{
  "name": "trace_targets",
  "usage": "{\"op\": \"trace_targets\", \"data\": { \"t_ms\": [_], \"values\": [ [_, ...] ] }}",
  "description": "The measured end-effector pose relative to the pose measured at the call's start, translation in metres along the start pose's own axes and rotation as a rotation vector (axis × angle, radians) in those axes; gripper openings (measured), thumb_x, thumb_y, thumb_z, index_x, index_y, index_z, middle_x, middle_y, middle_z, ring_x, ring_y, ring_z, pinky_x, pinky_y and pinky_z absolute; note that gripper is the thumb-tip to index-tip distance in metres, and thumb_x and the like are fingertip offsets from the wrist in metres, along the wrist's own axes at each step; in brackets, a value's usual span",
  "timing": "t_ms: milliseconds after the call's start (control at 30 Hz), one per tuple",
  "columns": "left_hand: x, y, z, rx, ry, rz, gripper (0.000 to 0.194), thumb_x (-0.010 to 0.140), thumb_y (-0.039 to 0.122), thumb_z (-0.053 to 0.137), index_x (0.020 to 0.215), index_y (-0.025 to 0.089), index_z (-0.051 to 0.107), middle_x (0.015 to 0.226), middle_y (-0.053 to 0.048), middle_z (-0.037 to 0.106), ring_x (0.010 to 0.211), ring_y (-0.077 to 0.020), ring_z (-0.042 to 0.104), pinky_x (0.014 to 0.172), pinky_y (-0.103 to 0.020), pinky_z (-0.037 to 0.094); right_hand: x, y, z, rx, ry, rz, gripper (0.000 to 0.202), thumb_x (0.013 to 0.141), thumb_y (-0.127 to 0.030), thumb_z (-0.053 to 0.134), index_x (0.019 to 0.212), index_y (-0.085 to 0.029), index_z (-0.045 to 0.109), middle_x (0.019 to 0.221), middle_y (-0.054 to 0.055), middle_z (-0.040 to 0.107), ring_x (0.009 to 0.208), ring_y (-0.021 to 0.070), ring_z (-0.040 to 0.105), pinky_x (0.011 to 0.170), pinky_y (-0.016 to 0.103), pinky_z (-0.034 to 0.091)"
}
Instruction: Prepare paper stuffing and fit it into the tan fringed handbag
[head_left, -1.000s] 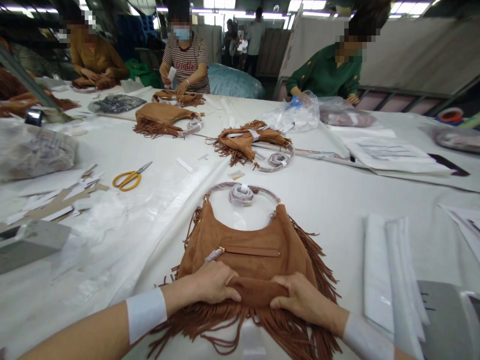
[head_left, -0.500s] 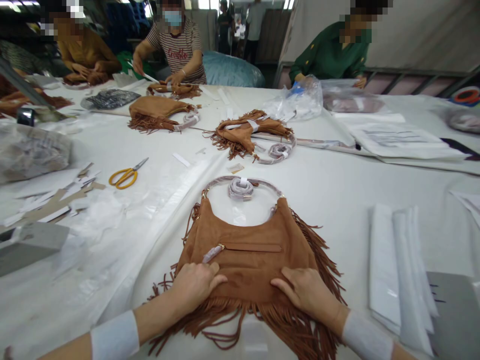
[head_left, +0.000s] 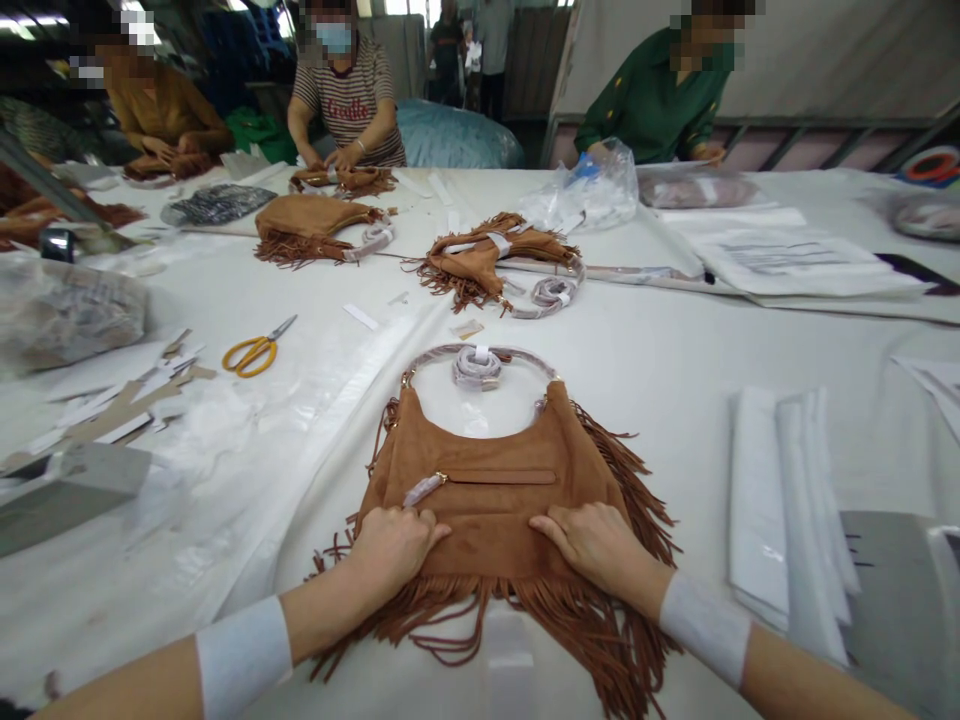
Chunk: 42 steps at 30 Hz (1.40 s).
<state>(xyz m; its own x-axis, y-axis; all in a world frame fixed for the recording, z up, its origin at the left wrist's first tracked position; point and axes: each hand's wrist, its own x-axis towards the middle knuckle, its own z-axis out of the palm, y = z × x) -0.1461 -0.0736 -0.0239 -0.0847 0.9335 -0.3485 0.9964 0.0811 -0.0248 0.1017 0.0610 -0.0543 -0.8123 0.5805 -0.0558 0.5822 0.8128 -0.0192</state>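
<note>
A brown suede handbag (head_left: 487,535) with long fringe lies flat in front of me. Its strap arches away from me, wrapped in clear film, and a coiled wrapped strap (head_left: 477,368) rests inside the arch. Across the front runs a zip pocket (head_left: 501,477) whose pull is wrapped too. My left hand (head_left: 397,548) grips the lower left of the bag with curled fingers, thumb pointing inward. At the lower right, my right hand (head_left: 589,540) is closed on the bag in the same way. The fingertips of both hands are partly hidden.
Yellow-handled scissors (head_left: 253,352) and paper scraps (head_left: 124,405) lie to the left. Folded white sheets (head_left: 761,500) are on the right beside a grey board (head_left: 900,590). Farther back lie fringed bags (head_left: 499,255) and a clear plastic bag (head_left: 600,190). Three people work across the table.
Both my hands stay on the handbag with little movement, and the view has shifted slightly. The striped-shirt person's raised hand has come down to the bag before them.
</note>
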Motion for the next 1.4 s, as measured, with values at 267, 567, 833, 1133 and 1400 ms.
{"op": "trace_targets", "data": {
  "t_ms": [267,567,833,1133,1400],
  "values": [
    [0.013,-0.002,-0.001,0.118,0.017,0.105,0.047,0.097,0.041,0.037,0.086,0.012,0.072,0.080,-0.017,0.072,0.075,-0.0290,0.070,0.062,-0.035,0.052,0.000,-0.010,0.003,-0.131,0.025,-0.015,0.045,0.098,-0.047,0.034,0.079,-0.018,0.062,0.060,0.008,0.066,0.055,0.0264,0.064,0.047,0.030,0.031],
    [0.009,0.001,-0.004,0.134,0.053,0.130,0.048,0.095,0.042,0.042,0.084,0.008,0.074,0.074,-0.019,0.071,0.069,-0.0274,0.068,0.058,-0.032,0.047,-0.002,-0.005,0.004,-0.053,0.228,-0.483,0.029,0.094,-0.011,0.039,0.118,-0.017,0.054,0.100,0.010,0.059,0.087,0.0217,0.051,0.078,0.035,0.042],
    [0.012,-0.007,0.006,0.084,0.139,0.135,0.051,0.095,0.045,0.042,0.078,0.008,0.072,0.071,-0.019,0.070,0.069,-0.0276,0.068,0.057,-0.032,0.047,0.020,-0.041,0.003,0.218,0.257,-0.223,0.025,0.093,-0.041,0.050,0.082,-0.019,0.050,0.085,0.005,0.053,0.081,0.0209,0.048,0.074,0.035,0.040],
    [0.000,-0.039,0.023,0.062,0.296,0.217,0.038,0.098,0.040,0.037,0.087,0.015,0.063,0.082,-0.011,0.068,0.078,-0.0237,0.066,0.066,-0.032,0.047,0.029,-0.055,0.008,0.234,0.269,-0.134,0.030,0.087,-0.047,0.059,0.081,-0.021,0.044,0.086,0.003,0.052,0.082,0.0214,0.047,0.073,0.034,0.039],
    [-0.014,-0.008,0.016,-0.072,0.503,0.393,0.020,0.096,0.023,0.038,0.087,0.018,0.056,0.086,-0.005,0.059,0.081,-0.0189,0.055,0.074,-0.032,0.045,0.029,-0.056,0.008,0.196,0.251,-0.144,0.023,0.088,-0.041,0.058,0.082,-0.021,0.048,0.088,0.004,0.053,0.083,0.0216,0.047,0.073,0.034,0.037]
  ]
}}
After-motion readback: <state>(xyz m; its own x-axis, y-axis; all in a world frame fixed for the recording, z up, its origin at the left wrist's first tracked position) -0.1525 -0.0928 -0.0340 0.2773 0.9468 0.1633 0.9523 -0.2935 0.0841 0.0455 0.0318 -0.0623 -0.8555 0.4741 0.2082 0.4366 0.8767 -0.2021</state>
